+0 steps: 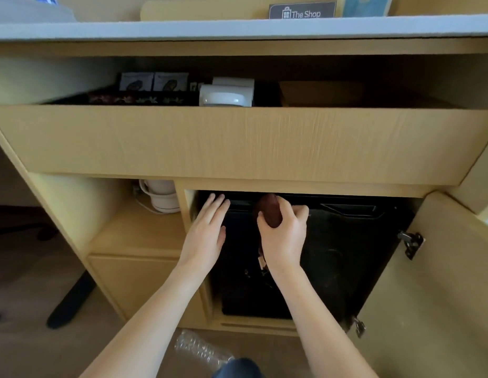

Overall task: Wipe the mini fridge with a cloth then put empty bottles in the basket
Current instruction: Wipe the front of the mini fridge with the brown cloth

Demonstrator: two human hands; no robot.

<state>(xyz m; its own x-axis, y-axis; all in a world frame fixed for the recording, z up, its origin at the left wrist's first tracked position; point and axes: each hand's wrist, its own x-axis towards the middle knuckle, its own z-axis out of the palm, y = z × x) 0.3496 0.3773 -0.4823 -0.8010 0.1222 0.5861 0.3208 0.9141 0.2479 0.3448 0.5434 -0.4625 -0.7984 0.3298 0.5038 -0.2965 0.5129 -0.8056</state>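
The black mini fridge (346, 257) sits inside a wooden cabinet, its door closed. My right hand (285, 236) grips a bunched dark brown cloth (270, 211) against the upper left part of the fridge front. My left hand (207, 230) lies flat with straight fingers on the fridge's top left corner. A clear empty plastic bottle (199, 349) lies on the floor below the cabinet, between my forearms. No basket is in view.
The cabinet door (439, 296) stands open at the right with its hinges showing. An open drawer (237, 143) juts out above the fridge, holding sachets and a white item. A white kettle (161, 196) stands in the left shelf. A black desk leg (71, 304) is lower left.
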